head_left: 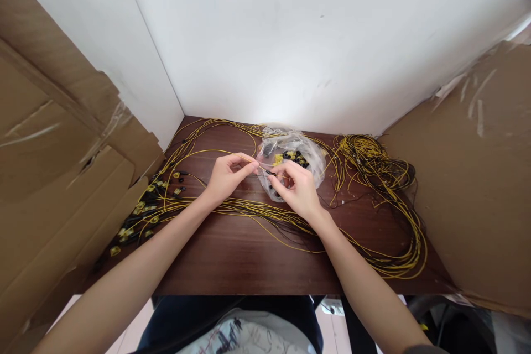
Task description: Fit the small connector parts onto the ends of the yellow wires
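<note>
The left hand (232,176) pinches a thin yellow wire (263,168) between thumb and fingers; just right, the right hand (297,189) pinches a small, slender black piece (270,173). Both lie between the fingertips, above the near-left part of a crumpled clear plastic bag (317,159). Long yellow-and-black wires (257,208) stretch nearer, beneath both forearms.

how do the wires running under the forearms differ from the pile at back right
The front wires run in long, roughly parallel strands; the back-right pile is tangled. The front wires pass beneath both forearms, while the pile lies clear of them. Both mix yellow and black.
</note>
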Demonstrator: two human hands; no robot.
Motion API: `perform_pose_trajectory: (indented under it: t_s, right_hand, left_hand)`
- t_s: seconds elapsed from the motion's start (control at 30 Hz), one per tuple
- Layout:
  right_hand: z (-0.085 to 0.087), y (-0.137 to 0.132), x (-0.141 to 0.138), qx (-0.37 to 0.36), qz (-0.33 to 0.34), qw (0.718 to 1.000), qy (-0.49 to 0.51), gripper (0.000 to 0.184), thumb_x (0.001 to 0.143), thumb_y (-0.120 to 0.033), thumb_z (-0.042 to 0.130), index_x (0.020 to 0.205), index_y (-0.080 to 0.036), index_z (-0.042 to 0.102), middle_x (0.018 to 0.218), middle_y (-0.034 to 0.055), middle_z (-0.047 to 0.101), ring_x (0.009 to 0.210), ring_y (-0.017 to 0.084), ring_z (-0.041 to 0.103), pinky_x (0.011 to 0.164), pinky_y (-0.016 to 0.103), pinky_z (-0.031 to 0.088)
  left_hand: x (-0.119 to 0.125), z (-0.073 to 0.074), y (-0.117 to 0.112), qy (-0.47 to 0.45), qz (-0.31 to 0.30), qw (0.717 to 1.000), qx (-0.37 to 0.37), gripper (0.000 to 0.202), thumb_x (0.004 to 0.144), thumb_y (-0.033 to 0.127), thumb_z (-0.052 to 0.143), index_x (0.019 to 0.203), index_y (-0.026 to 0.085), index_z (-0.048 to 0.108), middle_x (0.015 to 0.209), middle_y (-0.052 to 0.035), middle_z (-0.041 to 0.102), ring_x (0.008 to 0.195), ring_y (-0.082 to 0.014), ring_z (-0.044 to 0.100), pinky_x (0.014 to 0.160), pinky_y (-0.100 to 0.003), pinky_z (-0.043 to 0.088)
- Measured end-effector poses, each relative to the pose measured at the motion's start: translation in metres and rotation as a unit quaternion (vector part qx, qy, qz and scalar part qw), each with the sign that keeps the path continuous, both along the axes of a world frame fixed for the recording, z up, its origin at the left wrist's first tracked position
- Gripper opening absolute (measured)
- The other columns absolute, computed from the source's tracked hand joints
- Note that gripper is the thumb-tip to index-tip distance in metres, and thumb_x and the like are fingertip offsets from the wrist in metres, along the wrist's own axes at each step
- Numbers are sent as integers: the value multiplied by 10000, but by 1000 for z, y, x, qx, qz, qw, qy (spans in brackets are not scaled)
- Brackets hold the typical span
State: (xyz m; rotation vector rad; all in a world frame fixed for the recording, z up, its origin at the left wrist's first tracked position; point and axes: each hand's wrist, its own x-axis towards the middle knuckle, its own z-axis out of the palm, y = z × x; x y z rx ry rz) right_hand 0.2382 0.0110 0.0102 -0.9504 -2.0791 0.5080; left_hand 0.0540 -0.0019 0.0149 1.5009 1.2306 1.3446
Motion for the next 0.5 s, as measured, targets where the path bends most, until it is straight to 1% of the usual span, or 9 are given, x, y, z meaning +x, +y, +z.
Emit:
perform_pose_trajectory:
  t_s: [0.1,0.2,0.27,0.37,0.5]
  right_hand:
    - [0,0,-1,1,3,1000,0,94,841,-244,540,865,-175,599,697,-9,528,550,93,451,556,236,378]
    - [1,-2,-2,3,13,1000,-2,83,837,-234,543,858,-174,597,685,-14,515,544,91,443,556,234,377]
    - [1,-2,-3,4,19,1000,-5,78,834,-228,546,859,-175,598,680,-17,510,547,92,446,559,234,377]
    - [1,-2,-2,-1,13,1000,-8,85,838,-236,545,865,-176,600,684,-14,513,552,94,453,559,236,376]
    - [1,-1,0,-2,1,1000,0,91,844,-247,542,867,-177,596,697,-11,521,549,92,448,560,238,376]
  left_hand:
    - [0,-1,0,7,-13,1000,5,165,748,291,648,735,130,674,690,-36,672,641,-124,584,628,-230,453]
    - [1,-4,-1,44,-39,998,3,159,734,289,661,753,134,687,726,-39,678,658,-129,586,637,-236,453]
    - [2,-5,-2,58,-41,997,0,159,736,291,655,749,136,687,726,-37,678,648,-130,587,632,-238,456]
    - [1,-2,-2,40,-16,999,6,162,744,295,645,730,136,675,708,-37,678,644,-134,600,626,-238,463]
    - [-1,3,-2,14,42,999,18,170,747,303,644,726,136,662,663,-31,672,611,-126,596,588,-224,455]
